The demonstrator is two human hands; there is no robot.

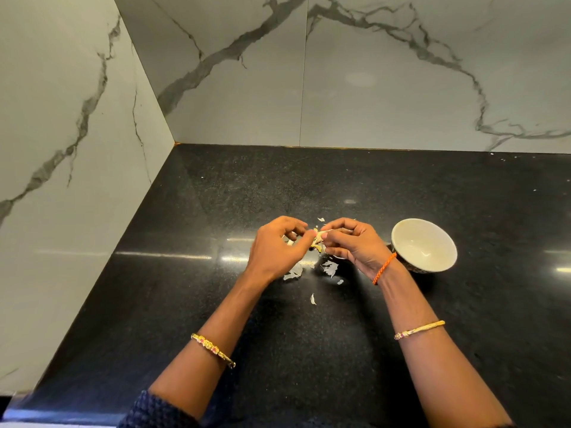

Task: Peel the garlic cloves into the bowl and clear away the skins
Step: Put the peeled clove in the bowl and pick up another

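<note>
The clove point(318, 237) sat dead centre, pinched between both hands: left hand point(278, 248) steadied it, right hand point(352, 245) picked at skin. Skins point(330, 268) fell at six o'clock; the bowl point(424, 244) waited at three, handy for dropping.

Black speckled countertop point(309, 186) meets veined marble walls point(386, 75).

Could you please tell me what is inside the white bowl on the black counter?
The round white ceramic bowl shows only its bare glossy inside; no peeled garlic is visible. The near wall hides a little of the bottom.
</note>
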